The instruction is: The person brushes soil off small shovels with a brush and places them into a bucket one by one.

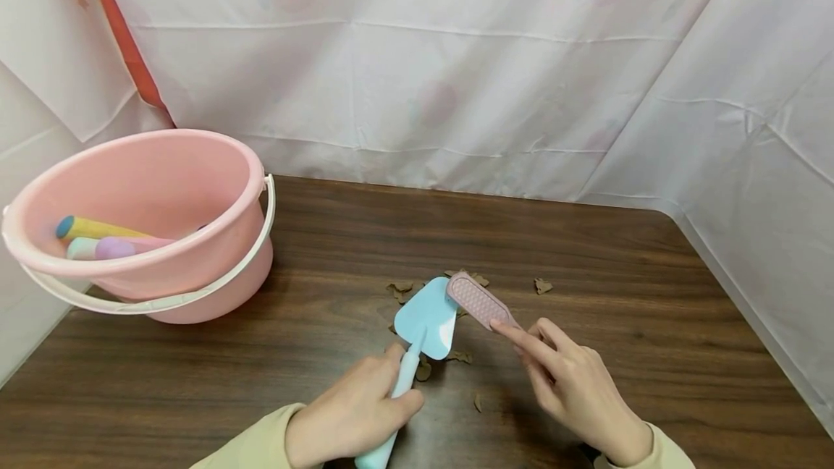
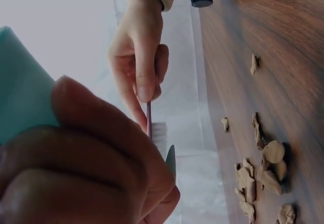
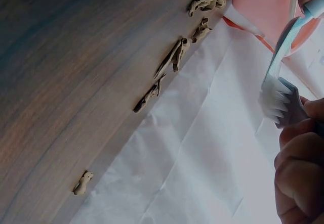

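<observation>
My left hand point(image 1: 355, 400) grips the handle of a light blue toy shovel point(image 1: 426, 313), its blade raised over the middle of the table. In my right hand point(image 1: 576, 386) is a dusty pink brush point(image 1: 478, 300), with the index finger laid along its back. White bristles point(image 3: 274, 101) face the shovel and meet its blade in the right wrist view. Below both tools, several dry brown flakes point(image 2: 273, 152) lie scattered on the wood. One flake point(image 1: 543, 286) sits apart to the right, another point(image 1: 478, 402) closer to me.
A pink bucket point(image 1: 176, 165) stands at the left of the dark wooden table point(image 1: 612, 259), its white handle point(image 1: 195, 300) hanging down in front. Inside lean several colored handles, one of them yellow point(image 1: 107, 230). A pale patterned curtain point(image 1: 417, 78) encloses the back and right.
</observation>
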A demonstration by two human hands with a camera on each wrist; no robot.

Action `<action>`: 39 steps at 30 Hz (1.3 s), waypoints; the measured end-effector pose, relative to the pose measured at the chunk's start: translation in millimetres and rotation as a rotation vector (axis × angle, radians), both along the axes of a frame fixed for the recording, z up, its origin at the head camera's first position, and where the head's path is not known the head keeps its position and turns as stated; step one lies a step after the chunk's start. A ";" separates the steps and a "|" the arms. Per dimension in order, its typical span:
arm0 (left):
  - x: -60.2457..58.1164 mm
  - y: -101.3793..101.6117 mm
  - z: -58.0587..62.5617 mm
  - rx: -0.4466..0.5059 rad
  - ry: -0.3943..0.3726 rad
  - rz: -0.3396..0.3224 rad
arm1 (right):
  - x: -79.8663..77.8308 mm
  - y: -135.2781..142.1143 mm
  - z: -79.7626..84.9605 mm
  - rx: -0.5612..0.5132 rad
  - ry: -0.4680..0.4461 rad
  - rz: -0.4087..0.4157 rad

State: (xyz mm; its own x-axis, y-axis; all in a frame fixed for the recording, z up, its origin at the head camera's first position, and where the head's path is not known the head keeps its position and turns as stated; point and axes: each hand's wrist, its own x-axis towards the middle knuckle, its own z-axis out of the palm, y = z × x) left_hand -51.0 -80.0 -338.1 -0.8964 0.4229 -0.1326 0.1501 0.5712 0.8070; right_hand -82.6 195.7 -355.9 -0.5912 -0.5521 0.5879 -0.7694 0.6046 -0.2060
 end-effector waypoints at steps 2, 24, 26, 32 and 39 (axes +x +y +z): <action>-0.6 -0.5 0.2 0.015 -0.015 0.008 | 1.0 0.0 -1.0 -0.001 0.008 0.009; 0.2 2.3 -3.2 -0.019 0.034 0.013 | 1.9 -6.0 2.2 -0.003 0.017 -0.012; 0.6 1.6 -3.6 -0.021 0.031 0.005 | 1.8 -4.9 3.4 0.006 -0.001 -0.033; 1.0 0.8 -3.7 -0.015 0.024 -0.002 | 1.5 -2.6 7.4 0.012 -0.030 -0.095; 0.6 1.4 -2.4 -0.002 0.023 0.000 | 2.2 -6.9 4.1 -0.023 0.026 -0.043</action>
State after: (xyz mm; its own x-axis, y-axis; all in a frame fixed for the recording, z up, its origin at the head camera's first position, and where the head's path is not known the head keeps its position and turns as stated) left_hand -50.5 -78.6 -340.5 -0.8994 0.4223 -0.1127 0.1686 0.5731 0.8020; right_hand -80.4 188.7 -351.8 -0.5984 -0.5127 0.6157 -0.7481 0.6327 -0.2003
